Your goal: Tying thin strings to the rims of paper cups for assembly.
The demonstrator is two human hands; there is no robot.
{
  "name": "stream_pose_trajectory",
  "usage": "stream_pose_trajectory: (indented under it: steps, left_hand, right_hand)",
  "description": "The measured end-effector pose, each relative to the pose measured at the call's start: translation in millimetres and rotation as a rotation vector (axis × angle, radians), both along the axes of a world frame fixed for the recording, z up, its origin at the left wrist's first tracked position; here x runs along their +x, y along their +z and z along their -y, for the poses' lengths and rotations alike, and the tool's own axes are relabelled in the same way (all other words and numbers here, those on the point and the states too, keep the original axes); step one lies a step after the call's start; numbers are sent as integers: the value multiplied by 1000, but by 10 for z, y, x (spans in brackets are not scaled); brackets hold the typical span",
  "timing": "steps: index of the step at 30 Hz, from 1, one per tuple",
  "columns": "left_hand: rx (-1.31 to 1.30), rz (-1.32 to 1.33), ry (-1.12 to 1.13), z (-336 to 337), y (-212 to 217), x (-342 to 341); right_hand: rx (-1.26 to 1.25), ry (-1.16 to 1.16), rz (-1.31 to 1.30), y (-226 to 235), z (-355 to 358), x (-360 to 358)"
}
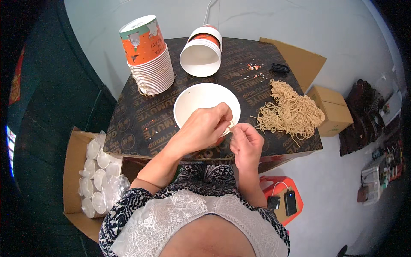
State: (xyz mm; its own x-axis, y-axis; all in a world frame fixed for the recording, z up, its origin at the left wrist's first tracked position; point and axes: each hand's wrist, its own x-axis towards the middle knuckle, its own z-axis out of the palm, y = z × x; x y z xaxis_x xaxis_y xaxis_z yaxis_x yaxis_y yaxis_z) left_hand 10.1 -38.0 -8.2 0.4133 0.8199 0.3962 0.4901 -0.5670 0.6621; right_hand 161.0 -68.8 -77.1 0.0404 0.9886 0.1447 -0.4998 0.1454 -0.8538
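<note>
Head view: both my hands work close together at the near right rim of a round white bucket (188, 103), its mouth up, just ahead of me. Left hand (204, 126), reaching over the mouth, pinches a short bit of thin tan cord (231, 125) between thumb and fingers. Right hand (247, 143), just beside it, grips the same bit, remaining fingers curled in.

Under the bucket, a dark tabletop with tan printed lettering (128, 113). Just right of my right hand, a loose, tangled heap of tan cord (295, 111). Beyond my hands, pink and white scraps (254, 67) lie near a small black object (280, 67), ahead and right. Straight ahead, a white bucket on its side (199, 62), opening toward me. Farther left, a tall stack of nested buckets (152, 70), the outer one orange and green. Lower right, off the table, a red-orange stool (296, 199). Farthest left, a cardboard carton (73, 171) holding bagged white cups (99, 177).
</note>
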Motion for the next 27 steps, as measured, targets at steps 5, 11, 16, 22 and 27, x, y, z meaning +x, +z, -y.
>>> stream_pose_trajectory:
  steps: [5,11,16,22,27]
  left_hand:
    - [37,-9,-94,10,-10,-56]
    - [58,0,-125,7,-29,-41]
    - [91,3,-137,-11,-17,-32]
    - [89,-2,-147,-22,-15,-34]
    - [51,-67,-112,-30,-36,-54]
  right_hand:
    - [3,32,-113,-36,-15,15]
    - [20,21,-151,-29,-22,-3]
    - [-16,37,-184,-31,-33,-5]
    - [-5,25,-241,-23,-43,-22]
    - [-20,28,-281,-45,-57,-45]
